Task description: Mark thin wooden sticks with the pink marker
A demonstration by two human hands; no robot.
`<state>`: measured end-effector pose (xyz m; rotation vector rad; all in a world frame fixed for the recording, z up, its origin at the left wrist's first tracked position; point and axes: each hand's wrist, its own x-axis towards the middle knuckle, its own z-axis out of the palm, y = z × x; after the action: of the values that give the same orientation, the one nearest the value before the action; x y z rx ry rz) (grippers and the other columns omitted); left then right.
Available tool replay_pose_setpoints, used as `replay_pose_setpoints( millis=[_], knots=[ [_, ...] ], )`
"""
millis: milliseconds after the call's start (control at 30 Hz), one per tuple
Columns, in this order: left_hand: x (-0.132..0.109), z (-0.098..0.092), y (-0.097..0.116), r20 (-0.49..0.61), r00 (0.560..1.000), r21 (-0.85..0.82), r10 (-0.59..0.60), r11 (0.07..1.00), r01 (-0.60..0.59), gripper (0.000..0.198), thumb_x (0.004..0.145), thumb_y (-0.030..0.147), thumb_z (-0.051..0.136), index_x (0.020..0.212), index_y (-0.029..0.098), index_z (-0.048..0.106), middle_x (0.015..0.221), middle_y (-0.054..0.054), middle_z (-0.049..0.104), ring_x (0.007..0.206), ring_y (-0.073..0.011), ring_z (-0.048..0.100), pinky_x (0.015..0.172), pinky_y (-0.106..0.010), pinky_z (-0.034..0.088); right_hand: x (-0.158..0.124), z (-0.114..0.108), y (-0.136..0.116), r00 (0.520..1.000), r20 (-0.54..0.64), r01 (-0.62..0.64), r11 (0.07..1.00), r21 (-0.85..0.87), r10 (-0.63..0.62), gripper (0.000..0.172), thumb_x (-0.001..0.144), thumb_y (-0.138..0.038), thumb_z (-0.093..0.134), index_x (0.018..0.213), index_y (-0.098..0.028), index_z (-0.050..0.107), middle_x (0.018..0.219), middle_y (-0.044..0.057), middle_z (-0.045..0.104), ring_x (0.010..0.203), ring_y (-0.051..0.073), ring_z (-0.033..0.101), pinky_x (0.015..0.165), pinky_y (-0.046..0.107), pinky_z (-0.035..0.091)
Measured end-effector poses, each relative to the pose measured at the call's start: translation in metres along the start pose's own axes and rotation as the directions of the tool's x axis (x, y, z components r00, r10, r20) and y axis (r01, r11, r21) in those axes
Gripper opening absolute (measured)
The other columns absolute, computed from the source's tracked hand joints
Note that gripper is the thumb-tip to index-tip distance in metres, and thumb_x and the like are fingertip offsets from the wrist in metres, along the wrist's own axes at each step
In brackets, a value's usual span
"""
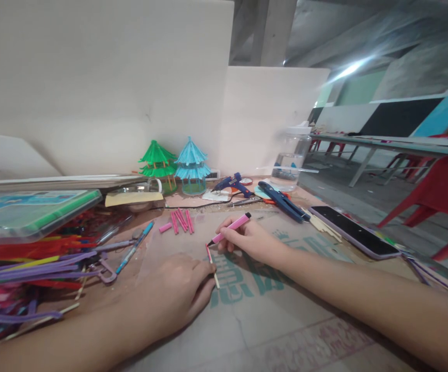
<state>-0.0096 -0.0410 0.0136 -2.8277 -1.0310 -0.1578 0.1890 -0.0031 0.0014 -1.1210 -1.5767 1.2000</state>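
My right hand (pixel 243 238) grips a pink marker (pixel 231 228), its dark tip at the far end of a thin wooden stick (pixel 214 274). That end of the stick is pink; the rest is pale. The fingers of my left hand (pixel 181 284) press together on the stick, holding it against the printed plastic sheet (pixel 262 320). Beyond my hands lie several short pink sticks (pixel 183 221) and a pink marker cap (pixel 165 228).
At the back stand a green paper-roofed model (pixel 157 165), a blue one (pixel 191 168), a glue gun (pixel 233 184) and a water bottle (pixel 290 160). Blue pliers (pixel 283 202) and a phone (pixel 353 231) lie right. Coloured strips (pixel 33 263) and a plastic box (pixel 33 212) fill the left.
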Motion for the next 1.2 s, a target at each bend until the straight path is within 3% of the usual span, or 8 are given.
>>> replay_pose_setpoints(
  millis=[200, 433, 967, 1200],
  knots=[
    [0.0001, 0.0031, -0.001, -0.021, 0.999, -0.026, 0.026, 0.999, -0.027, 0.027, 0.094, 0.026, 0.041, 0.097, 0.02, 0.067, 0.08, -0.006, 0.071, 0.073, -0.0231, 0.068, 0.066, -0.033, 0.052, 0.0005, -0.0022, -0.0001, 0.996, 0.091, 0.017, 1.0, -0.02, -0.015, 0.018, 0.085, -0.023, 0.054, 0.069, -0.016, 0.057, 0.056, -0.001, 0.063, 0.051, 0.009, 0.053, 0.052, 0.021, 0.043],
    [-0.0008, -0.0007, 0.0003, -0.036, 0.999, -0.009, 0.026, 1.0, -0.027, 0.028, 0.095, 0.026, 0.041, 0.093, 0.019, 0.068, 0.077, -0.008, 0.071, 0.072, -0.0244, 0.068, 0.065, -0.034, 0.052, 0.0001, -0.0005, -0.0005, 1.0, 0.02, 0.01, 1.0, -0.016, -0.009, 0.013, 0.085, -0.025, 0.055, 0.073, -0.018, 0.056, 0.057, -0.001, 0.063, 0.051, 0.009, 0.054, 0.053, 0.021, 0.044],
    [-0.0012, -0.0017, 0.0015, -0.074, 0.993, 0.084, 0.094, 0.993, -0.088, 0.032, 0.094, 0.023, 0.038, 0.087, 0.018, 0.069, 0.072, -0.006, 0.069, 0.068, -0.0206, 0.066, 0.065, -0.03, 0.052, 0.0014, -0.0025, 0.0041, 0.997, 0.062, 0.036, 0.999, -0.004, -0.036, 0.017, 0.083, -0.03, 0.059, 0.073, -0.017, 0.056, 0.058, -0.001, 0.064, 0.051, 0.009, 0.054, 0.052, 0.021, 0.044],
    [-0.0016, -0.0021, 0.0019, -0.065, 0.994, 0.078, 0.089, 0.993, -0.084, 0.03, 0.094, 0.024, 0.039, 0.089, 0.018, 0.068, 0.073, -0.008, 0.07, 0.069, -0.0241, 0.067, 0.063, -0.032, 0.052, -0.0008, -0.0047, 0.0023, 0.993, 0.105, 0.045, 0.999, 0.009, -0.046, 0.019, 0.082, -0.031, 0.06, 0.07, -0.017, 0.058, 0.056, 0.0, 0.064, 0.051, 0.009, 0.054, 0.053, 0.022, 0.045]
  ],
)
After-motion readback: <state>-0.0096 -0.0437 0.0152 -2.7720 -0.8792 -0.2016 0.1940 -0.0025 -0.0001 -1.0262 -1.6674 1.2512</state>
